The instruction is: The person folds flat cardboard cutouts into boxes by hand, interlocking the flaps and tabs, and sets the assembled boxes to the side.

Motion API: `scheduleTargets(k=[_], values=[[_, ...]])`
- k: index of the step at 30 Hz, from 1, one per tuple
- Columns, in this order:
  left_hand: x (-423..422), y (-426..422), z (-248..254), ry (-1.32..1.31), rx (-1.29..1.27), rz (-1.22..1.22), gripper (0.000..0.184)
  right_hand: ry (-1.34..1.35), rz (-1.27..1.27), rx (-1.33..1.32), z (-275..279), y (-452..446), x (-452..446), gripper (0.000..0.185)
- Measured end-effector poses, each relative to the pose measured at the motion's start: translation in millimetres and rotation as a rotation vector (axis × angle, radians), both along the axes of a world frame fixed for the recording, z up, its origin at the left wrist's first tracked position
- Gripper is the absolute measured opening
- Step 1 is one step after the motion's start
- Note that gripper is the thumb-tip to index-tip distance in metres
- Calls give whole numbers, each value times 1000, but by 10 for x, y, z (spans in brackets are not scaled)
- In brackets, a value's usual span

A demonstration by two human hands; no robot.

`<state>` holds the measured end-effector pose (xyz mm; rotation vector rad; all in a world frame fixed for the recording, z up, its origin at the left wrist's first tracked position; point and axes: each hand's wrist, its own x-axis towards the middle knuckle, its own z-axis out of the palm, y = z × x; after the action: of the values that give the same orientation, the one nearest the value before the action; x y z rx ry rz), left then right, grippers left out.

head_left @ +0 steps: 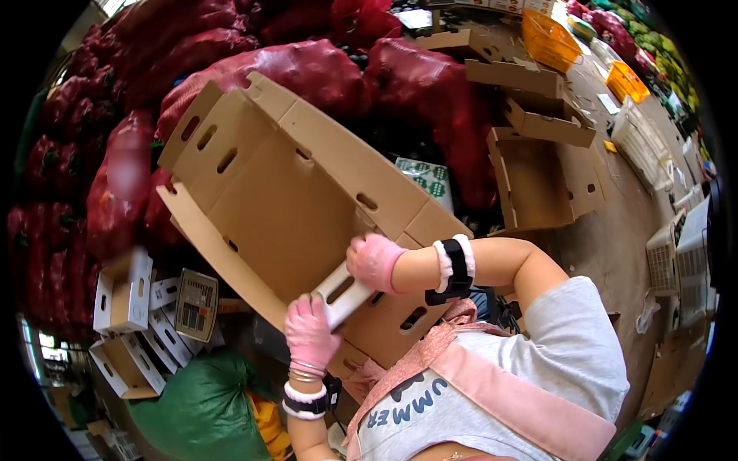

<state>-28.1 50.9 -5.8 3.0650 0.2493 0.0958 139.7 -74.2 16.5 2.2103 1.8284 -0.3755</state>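
Note:
A large open cardboard box lies tilted in front of me, its brown inside facing up and its long side flaps spread. My left hand, in a pink glove, grips the near end flap at its left end, fingers over the edge. At the other end of that flap my right hand, also gloved in pink, is closed on it. The flap shows a white face and a slot between my hands. Part of the box's near end is hidden behind my right forearm.
Red mesh sacks are piled behind the box and at the left. Another open carton stands at the right. Small white boxes and a green sack are at the lower left. Orange crates stand at the upper right.

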Motion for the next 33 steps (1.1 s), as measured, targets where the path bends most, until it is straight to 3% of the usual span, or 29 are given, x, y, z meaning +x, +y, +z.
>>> scheduleTargets(k=[1, 4, 5, 6, 7, 8, 10, 11, 12, 13, 14, 15, 16, 17, 18, 20, 21, 22, 24, 26, 28, 29, 30, 33], values=[[-28, -28, -28, 120, 62, -47, 67, 37, 35, -84, -93, -20, -8, 33], [-157, -266, 76, 456, -168, -230, 46, 188, 307, -408, -225, -265, -144, 25], [-199, -332, -27, 592, -245, -345, 43, 215, 403, -305, -500, -488, -201, 25], [-346, -358, -381, 641, -350, -491, 39, 298, 475, -544, -160, -516, -237, 23], [-318, -493, -346, 749, -491, -492, 33, 331, 492, -586, -456, -635, -354, 27], [-498, -521, -773, 698, -489, -655, 32, 401, 420, -553, -651, -781, -440, 35], [-392, -576, -389, 773, -515, -533, 25, 429, 485, -592, -455, -780, -337, 44], [-241, -515, 43, 821, -798, -445, 37, 624, 564, -489, -282, -740, -195, 45], [-268, -351, 182, 621, -866, -444, 45, 814, 639, -374, -93, -656, 3, 46], [-268, -150, 309, 418, -925, -447, 54, 871, 560, -214, 33, -539, 152, 48], [-241, 41, 505, 136, -786, -352, 64, 921, 478, -52, 168, -436, 304, 50], [-299, 229, 482, -210, -581, -139, 67, 770, 357, 514, 347, -412, 471, 45], [-253, 366, 336, -561, -926, 193, 59, 512, -5, 539, 568, -327, 568, 44], [-147, 622, 247, -712, -841, 329, 54, 286, -255, 527, 687, -158, 720, 45], [-40, 902, 157, -865, -747, 467, 50, 157, -446, 714, 545, 16, 908, 44], [99, 1367, -155, -738, -1067, 519, 45, 301, -567, 621, 325, 266, 1110, 39], [133, 1679, -427, -548, -1555, 525, 46, 393, -569, 535, 133, 423, 1188, 40], [200, 1642, -536, -547, -1593, 468, 44, 477, -571, 452, 76, 517, 1230, 41], [332, 1240, -295, -606, -1522, 435, 49, 350, -593, 539, 238, 359, 981, 45], [275, 1155, -201, -545, -1790, 419, 54, 575, -567, 647, 83, 300, 1142, 61], [334, 811, 177, -568, -1611, 323, 61, 777, -509, 784, -101, 276, 1272, 73], [321, 918, 162, -445, -1702, 329, 65, 926, -555, 721, 9, 244, 1278, 86], [343, 1008, 203, -324, -1788, 328, 69, 1041, -517, 799, -107, 338, 1360, 86], [509, 961, 400, -452, -1806, 286, 82, 1283, -563, 815, -281, 443, 1597, 84]])
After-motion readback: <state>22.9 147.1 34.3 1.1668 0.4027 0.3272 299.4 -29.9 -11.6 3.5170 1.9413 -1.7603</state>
